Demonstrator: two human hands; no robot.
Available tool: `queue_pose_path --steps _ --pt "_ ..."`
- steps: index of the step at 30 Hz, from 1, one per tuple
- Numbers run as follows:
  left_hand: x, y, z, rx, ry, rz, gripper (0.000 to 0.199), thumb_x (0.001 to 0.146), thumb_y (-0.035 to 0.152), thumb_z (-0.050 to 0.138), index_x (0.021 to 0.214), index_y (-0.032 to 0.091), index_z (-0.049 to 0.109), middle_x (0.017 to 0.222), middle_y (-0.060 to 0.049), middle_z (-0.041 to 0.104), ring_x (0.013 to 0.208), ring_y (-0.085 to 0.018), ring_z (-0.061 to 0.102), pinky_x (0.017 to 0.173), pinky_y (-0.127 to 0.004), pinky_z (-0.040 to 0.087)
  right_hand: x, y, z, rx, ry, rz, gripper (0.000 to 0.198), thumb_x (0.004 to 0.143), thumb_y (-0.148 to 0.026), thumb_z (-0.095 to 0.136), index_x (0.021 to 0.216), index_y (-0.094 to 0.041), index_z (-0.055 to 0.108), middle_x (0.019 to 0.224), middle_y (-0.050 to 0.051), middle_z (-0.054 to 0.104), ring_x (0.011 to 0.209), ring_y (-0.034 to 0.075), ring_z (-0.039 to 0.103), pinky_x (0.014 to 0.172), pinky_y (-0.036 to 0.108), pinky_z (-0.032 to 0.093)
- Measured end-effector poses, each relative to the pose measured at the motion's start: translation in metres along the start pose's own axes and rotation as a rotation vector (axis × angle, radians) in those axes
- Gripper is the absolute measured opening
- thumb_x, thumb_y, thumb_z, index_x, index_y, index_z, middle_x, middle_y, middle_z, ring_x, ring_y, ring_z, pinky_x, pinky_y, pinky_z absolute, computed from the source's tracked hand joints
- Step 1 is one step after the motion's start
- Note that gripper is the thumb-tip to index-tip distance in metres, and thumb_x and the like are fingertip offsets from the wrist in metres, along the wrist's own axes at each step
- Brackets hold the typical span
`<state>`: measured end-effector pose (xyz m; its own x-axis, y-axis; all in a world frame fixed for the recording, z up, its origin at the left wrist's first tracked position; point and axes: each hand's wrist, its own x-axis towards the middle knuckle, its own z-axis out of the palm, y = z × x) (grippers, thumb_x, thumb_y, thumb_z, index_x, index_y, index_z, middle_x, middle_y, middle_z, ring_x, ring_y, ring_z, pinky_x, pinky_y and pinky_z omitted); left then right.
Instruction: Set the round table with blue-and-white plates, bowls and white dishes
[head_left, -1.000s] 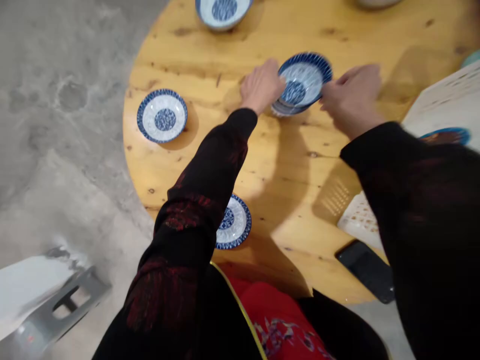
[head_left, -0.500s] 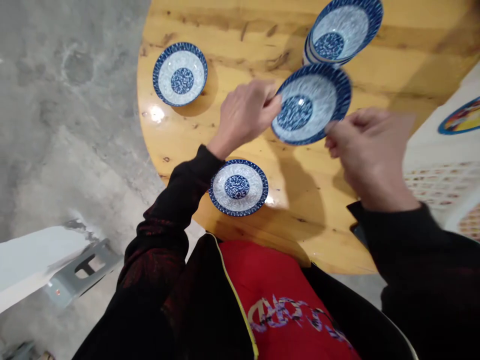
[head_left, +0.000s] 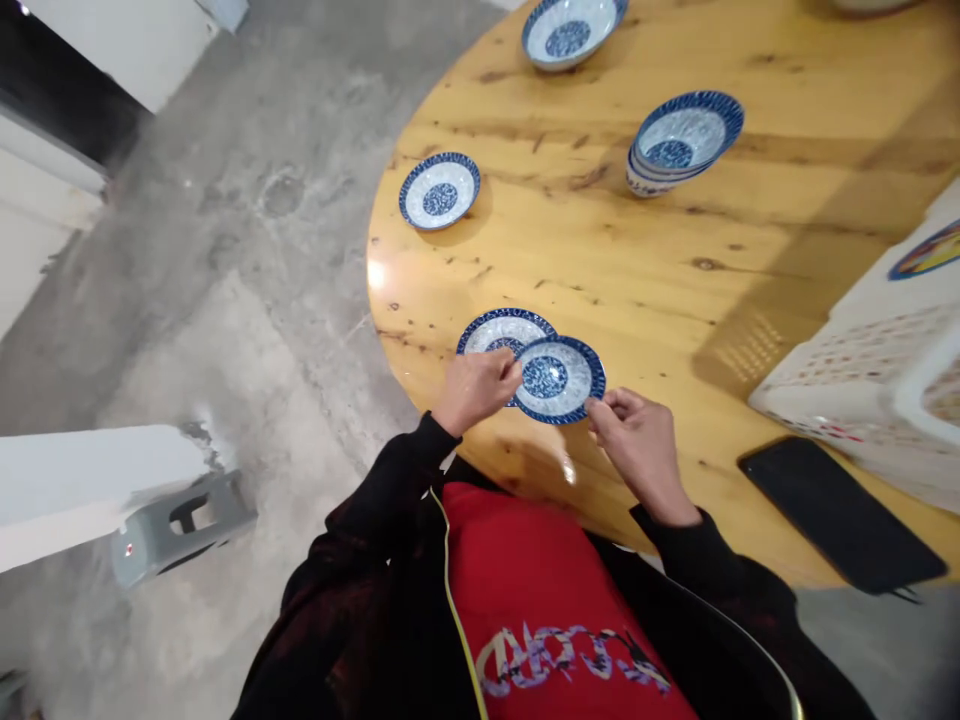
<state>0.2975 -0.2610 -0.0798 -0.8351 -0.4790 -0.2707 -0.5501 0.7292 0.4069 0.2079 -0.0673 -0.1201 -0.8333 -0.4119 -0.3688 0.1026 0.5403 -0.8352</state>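
Note:
Between my hands is a blue-and-white bowl (head_left: 559, 380), gripped by its rim. My left hand (head_left: 478, 388) pinches the left side and my right hand (head_left: 637, 440) the lower right side. Partly covered by it, a second blue-and-white bowl (head_left: 495, 328) sits on the wooden table near the front edge. I cannot tell whether the two bowls touch. Farther off, one bowl (head_left: 440, 192) stands by the table's left edge and another bowl (head_left: 571, 35) at the top. A stack of bowls (head_left: 679, 145) is at the upper right, its top one tilted.
The round wooden table (head_left: 585, 240) curves along its left edge above a concrete floor (head_left: 247, 330). At the right stand a white perforated basket (head_left: 862, 370) and a black phone (head_left: 844, 515). A grey plastic stool (head_left: 184, 525) is on the floor at left.
Both hands have carried the bowl away from the stack, toward my body and over the near bowl. The view has shifted, bringing the phone and the far bowl into sight.

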Motion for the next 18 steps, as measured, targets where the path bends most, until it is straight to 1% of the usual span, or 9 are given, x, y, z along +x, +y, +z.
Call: queue_pose_path --steps 4,6,8,10,12,15,18 --pt "-0.015 0.011 0.014 0.001 -0.098 0.086 0.028 0.103 0.030 0.050 0.081 0.022 0.066 0.087 -0.008 0.075 0.088 -0.021 0.069 0.074 -0.029 0.040 -0.035 0.022 -0.002 0.044 0.081 0.085 0.029 0.073 -0.046 0.064 0.057 -0.026 0.051 0.053 0.000 0.055 0.050 0.016 0.046 0.047 0.028 0.035" --pt "-0.015 0.007 0.017 -0.015 -0.123 0.124 0.029 0.103 0.029 0.049 0.082 0.022 0.067 0.089 -0.008 0.076 0.090 -0.022 0.070 0.075 -0.029 0.040 -0.045 0.026 0.004 0.071 0.112 0.106 0.029 0.072 -0.046 0.064 0.056 -0.025 0.052 0.053 0.000 0.056 0.050 0.016 0.047 0.049 0.028 0.036" --pt "-0.009 -0.003 0.016 -0.025 -0.136 0.153 0.031 0.104 0.031 0.048 0.081 0.022 0.067 0.089 -0.008 0.076 0.090 -0.023 0.070 0.076 -0.030 0.041 -0.047 0.025 0.015 0.095 0.148 0.127 0.029 0.072 -0.045 0.065 0.056 -0.025 0.053 0.053 0.000 0.055 0.050 0.015 0.047 0.050 0.028 0.037" --pt "0.005 -0.018 0.011 -0.028 -0.143 0.176 0.033 0.105 0.034 0.048 0.081 0.022 0.067 0.087 -0.008 0.075 0.090 -0.024 0.070 0.076 -0.030 0.041 -0.042 0.019 0.030 0.108 0.189 0.145 0.027 0.072 -0.043 0.065 0.057 -0.024 0.053 0.053 -0.001 0.055 0.049 0.014 0.047 0.050 0.028 0.037" --pt "0.026 -0.035 0.001 -0.032 -0.160 0.227 0.034 0.105 0.036 0.049 0.081 0.022 0.068 0.086 -0.008 0.075 0.090 -0.024 0.070 0.076 -0.031 0.041 -0.032 0.009 0.048 0.111 0.235 0.156 0.026 0.072 -0.041 0.066 0.056 -0.023 0.054 0.053 -0.001 0.055 0.049 0.014 0.046 0.049 0.028 0.036" --pt "0.066 -0.057 -0.016 -0.015 -0.204 0.366 0.032 0.104 0.034 0.049 0.083 0.021 0.069 0.088 -0.010 0.076 0.093 -0.025 0.070 0.077 -0.032 0.042 -0.015 -0.009 0.078 0.139 0.320 0.168 0.024 0.072 -0.035 0.066 0.056 -0.022 0.056 0.052 -0.001 0.054 0.050 0.013 0.044 0.047 0.026 0.033" --pt "0.107 -0.070 -0.025 0.031 -0.270 0.507 0.029 0.102 0.030 0.050 0.085 0.020 0.072 0.093 -0.011 0.077 0.098 -0.026 0.070 0.080 -0.032 0.043 -0.002 -0.026 0.108 0.227 0.434 0.211 0.022 0.071 -0.030 0.065 0.053 -0.021 0.056 0.048 -0.002 0.052 0.046 0.011 0.041 0.045 0.025 0.030"
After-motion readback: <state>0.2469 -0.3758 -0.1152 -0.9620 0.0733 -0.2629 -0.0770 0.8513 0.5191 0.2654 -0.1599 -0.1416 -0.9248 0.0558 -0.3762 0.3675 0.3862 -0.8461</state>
